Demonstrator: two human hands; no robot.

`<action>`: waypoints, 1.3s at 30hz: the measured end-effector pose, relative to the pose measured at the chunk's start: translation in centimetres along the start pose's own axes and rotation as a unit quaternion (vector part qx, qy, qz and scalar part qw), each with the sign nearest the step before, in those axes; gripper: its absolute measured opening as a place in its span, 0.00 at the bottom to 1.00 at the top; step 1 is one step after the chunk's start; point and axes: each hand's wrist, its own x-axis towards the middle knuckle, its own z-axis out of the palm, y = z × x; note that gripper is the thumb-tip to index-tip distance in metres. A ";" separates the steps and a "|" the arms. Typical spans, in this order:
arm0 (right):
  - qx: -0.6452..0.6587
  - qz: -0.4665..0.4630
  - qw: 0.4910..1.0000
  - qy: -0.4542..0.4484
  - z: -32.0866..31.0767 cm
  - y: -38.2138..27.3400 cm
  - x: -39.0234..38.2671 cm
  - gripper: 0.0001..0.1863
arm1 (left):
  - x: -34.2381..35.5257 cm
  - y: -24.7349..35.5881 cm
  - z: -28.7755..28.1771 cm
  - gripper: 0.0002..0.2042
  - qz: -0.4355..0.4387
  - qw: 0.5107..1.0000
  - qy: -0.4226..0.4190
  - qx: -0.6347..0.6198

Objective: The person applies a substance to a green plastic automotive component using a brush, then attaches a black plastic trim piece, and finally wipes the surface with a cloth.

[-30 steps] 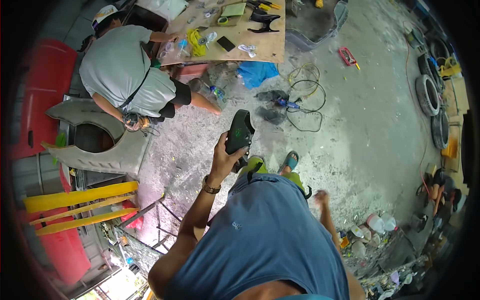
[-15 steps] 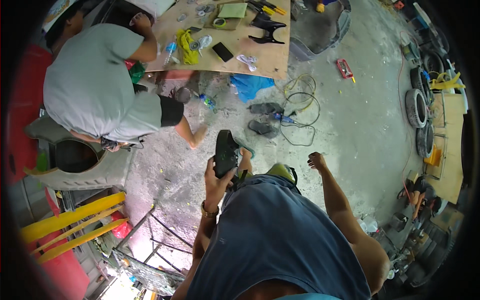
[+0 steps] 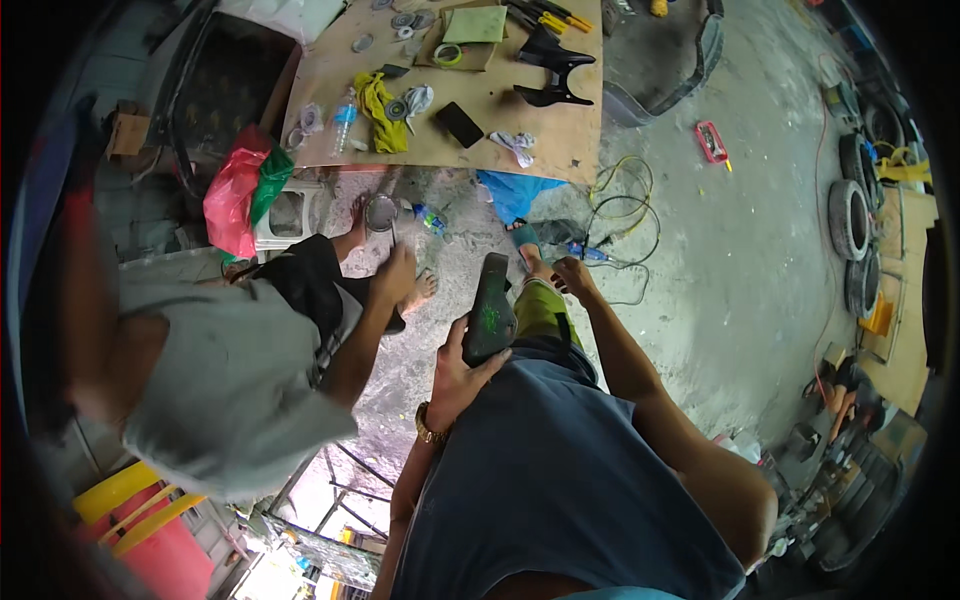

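My left hand [image 3: 458, 372] grips a black curved part [image 3: 490, 310] with green speckles, held upright in front of my body. My right hand [image 3: 572, 276] hangs a little to its right, fingers loosely bent and apart, with nothing visible in them; a blue power tool [image 3: 588, 252] with cords lies on the floor beyond it. Ahead is a plywood table [image 3: 320, 100] carrying a yellow cloth [image 3: 385, 125], a water bottle [image 3: 343, 125], a roll of tape [image 3: 447, 55], a dark phone-like slab [image 3: 460, 124] and a black plastic piece [image 3: 545, 75].
A co-worker in grey [image 3: 215, 380] is close on my left. Pink and green bags [image 3: 235, 195] hang beside the table; a blue plastic sheet [image 3: 515, 190] lies below it. Tyres [image 3: 850, 220] line the right, near another crouching person [image 3: 850, 390]. A red tray [image 3: 712, 142] sits on the floor.
The co-worker has left the table's side and moved back beside me. My right hand has risen forward, nearer the held part, and one sandaled foot has stepped forward toward the table.
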 end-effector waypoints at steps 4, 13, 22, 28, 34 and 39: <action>-0.110 0.036 0.993 -0.014 -0.8 -3.0 7.7 0.16 | 3.2 1.2 0.1 0.31 0.058 0.996 0.042 0.045; -0.358 -0.120 0.919 0.111 6.1 -11.9 26.7 0.38 | 11.6 -1.1 1.4 0.32 -0.100 0.982 0.155 -0.032; -0.470 -0.165 0.851 0.168 15.9 -17.0 42.3 0.58 | 19.2 -4.2 1.8 0.28 -0.196 0.905 0.301 -0.227; -0.419 -0.197 0.870 0.170 14.5 -16.3 44.1 0.57 | 20.0 -5.6 0.2 0.28 -0.246 0.882 0.251 -0.314; -0.315 -0.275 0.883 0.211 8.7 -14.9 42.6 0.52 | 20.4 -7.0 -0.9 0.25 -0.218 0.879 0.234 -0.353; -0.382 -0.244 0.841 0.295 6.1 -14.2 44.6 0.52 | 21.0 -8.2 -1.4 0.22 -0.199 0.851 0.247 -0.418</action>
